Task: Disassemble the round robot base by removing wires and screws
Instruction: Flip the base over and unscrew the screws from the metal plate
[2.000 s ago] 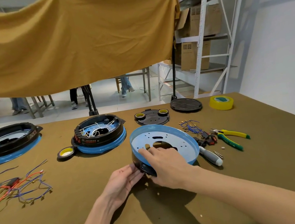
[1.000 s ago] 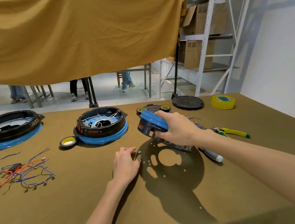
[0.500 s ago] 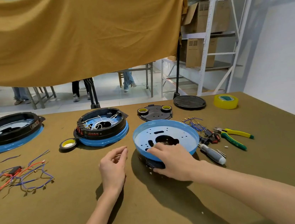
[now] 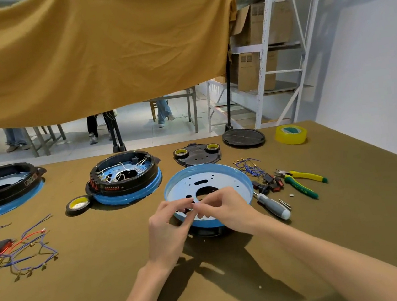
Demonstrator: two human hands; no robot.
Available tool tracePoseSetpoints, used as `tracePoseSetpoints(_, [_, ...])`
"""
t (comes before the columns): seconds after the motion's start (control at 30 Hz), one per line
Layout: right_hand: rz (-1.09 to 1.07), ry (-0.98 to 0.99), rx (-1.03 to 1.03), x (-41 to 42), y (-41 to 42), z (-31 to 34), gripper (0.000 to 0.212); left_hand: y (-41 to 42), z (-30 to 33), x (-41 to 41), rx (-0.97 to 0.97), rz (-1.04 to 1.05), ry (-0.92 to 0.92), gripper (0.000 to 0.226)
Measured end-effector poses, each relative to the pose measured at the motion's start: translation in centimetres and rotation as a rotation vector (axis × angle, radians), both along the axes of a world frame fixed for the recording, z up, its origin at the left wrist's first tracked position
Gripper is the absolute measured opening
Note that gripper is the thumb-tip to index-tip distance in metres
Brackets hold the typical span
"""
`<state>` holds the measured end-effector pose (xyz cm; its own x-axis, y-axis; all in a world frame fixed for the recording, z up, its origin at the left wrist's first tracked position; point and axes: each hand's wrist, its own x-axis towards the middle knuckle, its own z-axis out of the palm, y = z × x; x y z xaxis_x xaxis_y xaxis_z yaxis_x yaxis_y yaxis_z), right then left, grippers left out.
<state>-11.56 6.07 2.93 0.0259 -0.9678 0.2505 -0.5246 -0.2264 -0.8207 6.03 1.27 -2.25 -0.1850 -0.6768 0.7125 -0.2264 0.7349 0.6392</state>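
No readable text

Small labels sit on the black rims of two bases [image 4: 123, 178] [image 4: 4, 185], but their print is too blurred to read.

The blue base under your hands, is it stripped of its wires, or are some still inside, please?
Stripped, where visible: the blue base shows a bare white plate with holes. Both hands cover its near part, so I cannot tell there.
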Motion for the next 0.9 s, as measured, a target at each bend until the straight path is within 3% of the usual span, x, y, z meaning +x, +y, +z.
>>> tracePoseSetpoints(0.13, [-0.128,0.017,-0.101,-2.1,0.8,-0.2,0.017,-0.2,0.0,-1.8,-0.089,-0.016,-0.161,0.037])
tracePoseSetpoints(0.27, [-0.483,0.087,-0.206,-7.9,2.2,-1.0,0.014,-0.4,-1.5,-2.6,-0.112,0.018,-0.294,0.029])
tracePoseSetpoints(0.43, [-0.813,0.311,-0.041,-16.5,4.6,-3.8,0.016,-1.0,-2.4,-2.6,-0.177,0.053,-0.306,0.035])
tracePoseSetpoints(0.7, [-0.739,0.489,0.119,-20.0,4.9,-5.9,0.024,-1.0,-2.6,-2.8,-0.182,0.071,-0.298,0.034])
tracePoseSetpoints(0.9, [-0.749,0.346,0.041,-20.8,4.4,-6.4,0.030,-1.0,-2.5,-2.8,-0.167,0.070,-0.311,0.034])
